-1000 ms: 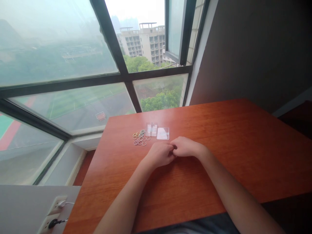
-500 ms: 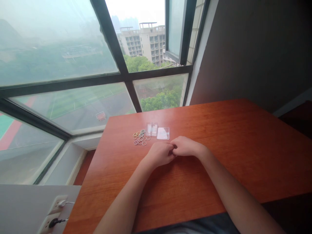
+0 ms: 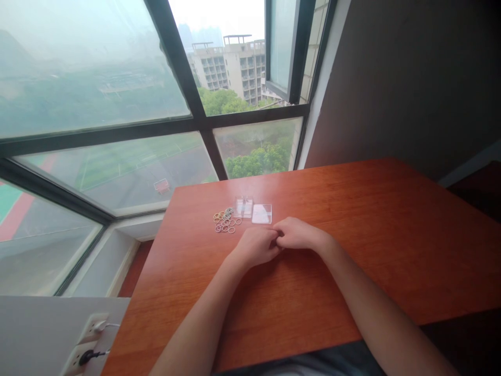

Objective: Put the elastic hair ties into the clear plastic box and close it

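Left hand (image 3: 258,245) and right hand (image 3: 295,233) meet, fingers curled; cannot tell whether they grip anything. Loose rings (image 3: 226,222) lie on the table (image 3: 352,209) beyond the left hand, beside the clear box (image 3: 243,208); a careless sweep of that hand could scatter them.

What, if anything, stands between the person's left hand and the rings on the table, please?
Nothing visible does: only the tabletop separates the left hand from the rings, which lie beyond it and to its left. The clear box stands to the rings' right, outside that path.
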Demonstrator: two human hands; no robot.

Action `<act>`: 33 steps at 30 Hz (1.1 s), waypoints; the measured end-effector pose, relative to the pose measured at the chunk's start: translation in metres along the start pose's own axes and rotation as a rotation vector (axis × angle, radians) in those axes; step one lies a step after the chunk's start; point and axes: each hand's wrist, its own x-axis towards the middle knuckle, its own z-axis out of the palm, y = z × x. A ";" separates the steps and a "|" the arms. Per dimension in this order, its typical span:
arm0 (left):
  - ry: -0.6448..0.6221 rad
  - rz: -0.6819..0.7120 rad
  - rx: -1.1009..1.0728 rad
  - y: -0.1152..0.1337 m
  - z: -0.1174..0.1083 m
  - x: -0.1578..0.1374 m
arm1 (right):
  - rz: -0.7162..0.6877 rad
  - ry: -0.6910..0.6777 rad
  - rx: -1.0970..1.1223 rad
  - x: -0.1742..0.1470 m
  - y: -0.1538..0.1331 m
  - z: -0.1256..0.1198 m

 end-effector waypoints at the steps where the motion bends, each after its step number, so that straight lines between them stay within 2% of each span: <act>1: 0.005 0.003 -0.019 -0.001 0.000 0.000 | -0.001 0.010 0.027 0.000 0.000 0.000; 5: 0.062 0.029 -0.175 -0.012 -0.005 -0.002 | 0.025 0.088 0.059 0.001 0.004 0.000; 8: 0.230 -0.016 -0.315 -0.026 -0.012 -0.005 | 0.117 0.205 -0.043 0.004 0.010 0.001; 13: 0.651 -0.348 -0.318 -0.074 -0.022 -0.016 | 0.370 0.331 -0.144 0.011 0.018 0.001; 15: 0.767 -0.489 -0.291 -0.096 -0.021 -0.020 | 0.421 0.374 -0.137 0.013 0.019 0.001; 16: 0.786 -0.546 -0.294 -0.105 -0.019 -0.022 | 0.443 0.399 -0.133 0.013 0.019 0.000; 18: 0.775 -0.607 -0.326 -0.117 -0.016 -0.023 | 0.473 0.436 -0.125 0.015 0.019 0.001; 21: 0.667 -0.556 -0.334 -0.118 -0.010 -0.019 | 0.479 0.444 -0.123 0.016 0.017 0.002; 23: 0.590 -0.514 -0.277 -0.111 -0.009 -0.015 | 0.463 0.436 -0.126 0.017 0.016 0.004; 26: 0.519 -0.523 -0.186 -0.098 -0.009 -0.009 | 0.440 0.437 -0.130 0.018 0.016 0.006; 33: 0.468 -0.516 -0.181 -0.071 -0.005 -0.003 | 0.497 0.372 -0.175 0.017 0.018 0.004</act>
